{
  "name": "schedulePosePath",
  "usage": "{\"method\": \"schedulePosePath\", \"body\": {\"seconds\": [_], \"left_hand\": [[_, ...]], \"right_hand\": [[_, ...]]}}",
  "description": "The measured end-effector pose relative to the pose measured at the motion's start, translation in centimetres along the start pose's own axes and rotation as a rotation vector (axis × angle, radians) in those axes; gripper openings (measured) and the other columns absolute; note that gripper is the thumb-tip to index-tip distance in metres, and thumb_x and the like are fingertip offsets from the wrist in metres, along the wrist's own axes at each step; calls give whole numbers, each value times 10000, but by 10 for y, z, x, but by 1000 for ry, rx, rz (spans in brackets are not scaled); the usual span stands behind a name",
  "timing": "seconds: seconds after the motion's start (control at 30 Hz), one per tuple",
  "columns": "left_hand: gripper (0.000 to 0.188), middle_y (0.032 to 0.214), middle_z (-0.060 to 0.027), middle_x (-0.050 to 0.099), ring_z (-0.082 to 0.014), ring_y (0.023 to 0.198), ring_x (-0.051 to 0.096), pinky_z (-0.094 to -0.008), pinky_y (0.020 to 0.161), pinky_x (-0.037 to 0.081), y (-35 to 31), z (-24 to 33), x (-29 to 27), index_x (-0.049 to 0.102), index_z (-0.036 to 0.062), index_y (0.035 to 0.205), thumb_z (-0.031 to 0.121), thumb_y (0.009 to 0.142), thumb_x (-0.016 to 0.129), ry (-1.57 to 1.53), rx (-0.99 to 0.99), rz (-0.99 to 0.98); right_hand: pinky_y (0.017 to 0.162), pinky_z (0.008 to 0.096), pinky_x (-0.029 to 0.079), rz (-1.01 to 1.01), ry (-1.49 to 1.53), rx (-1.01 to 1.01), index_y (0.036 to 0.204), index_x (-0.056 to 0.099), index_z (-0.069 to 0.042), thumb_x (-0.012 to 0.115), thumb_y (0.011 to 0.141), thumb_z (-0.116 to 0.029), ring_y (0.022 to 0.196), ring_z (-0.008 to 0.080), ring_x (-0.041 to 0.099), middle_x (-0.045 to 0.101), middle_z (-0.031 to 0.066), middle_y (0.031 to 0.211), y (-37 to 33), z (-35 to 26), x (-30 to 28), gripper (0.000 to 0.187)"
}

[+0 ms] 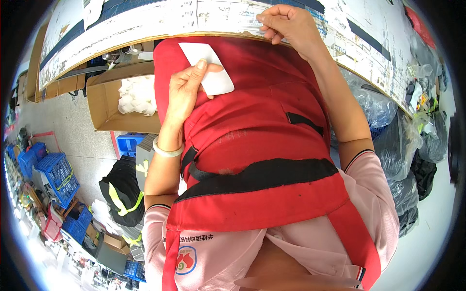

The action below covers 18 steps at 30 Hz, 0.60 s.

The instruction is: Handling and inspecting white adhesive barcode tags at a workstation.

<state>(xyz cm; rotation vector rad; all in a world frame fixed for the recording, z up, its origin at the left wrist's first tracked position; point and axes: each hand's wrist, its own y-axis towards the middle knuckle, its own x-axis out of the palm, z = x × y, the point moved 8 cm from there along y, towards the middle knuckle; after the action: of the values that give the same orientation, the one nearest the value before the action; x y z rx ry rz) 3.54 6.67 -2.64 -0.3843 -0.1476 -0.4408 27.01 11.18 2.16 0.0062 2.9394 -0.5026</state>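
Observation:
My left hand (185,89) is closed on a flat white four-sided piece (219,83) with rounded corners, thumb on top and fingers beneath. It holds the piece over the red apron (252,106) on my lap, just short of the table edge. My right hand (296,31) is over the near edge of the white-topped table (218,24), its thumb and forefinger pressed together. Whether anything thin is between those fingertips I cannot make out; the bright tabletop behind them washes out detail.
Left of my lap, a cardboard box (104,106) holds a heap of white pieces. Blue plastic crates (58,177) and a black bag (124,191) with a yellow-green tie stand on the floor at left. Clear plastic bags (395,145) crowd the right side below the table.

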Motion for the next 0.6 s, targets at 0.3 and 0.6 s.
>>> {"method": "schedulePosePath", "body": {"seconds": [0.3, 0.6], "left_hand": [[390, 682, -42, 635, -83, 534, 532, -203, 508, 435, 1, 3, 0, 708, -4, 950, 339, 966, 524, 37, -3, 6], [373, 682, -38, 633, -84, 522, 525, -206, 502, 438, 1, 0, 3, 708, -3, 948, 327, 961, 535, 52, -8, -3]], "right_hand": [[470, 220, 486, 30, 29, 40, 875, 631, 48, 642, 880, -115, 561, 121, 592, 631, 88, 718, 15, 12, 7, 163], [465, 223, 494, 54, 6, 46, 872, 629, 54, 646, 867, -97, 564, 129, 600, 637, 98, 730, 13, 12, 7, 152]]}}
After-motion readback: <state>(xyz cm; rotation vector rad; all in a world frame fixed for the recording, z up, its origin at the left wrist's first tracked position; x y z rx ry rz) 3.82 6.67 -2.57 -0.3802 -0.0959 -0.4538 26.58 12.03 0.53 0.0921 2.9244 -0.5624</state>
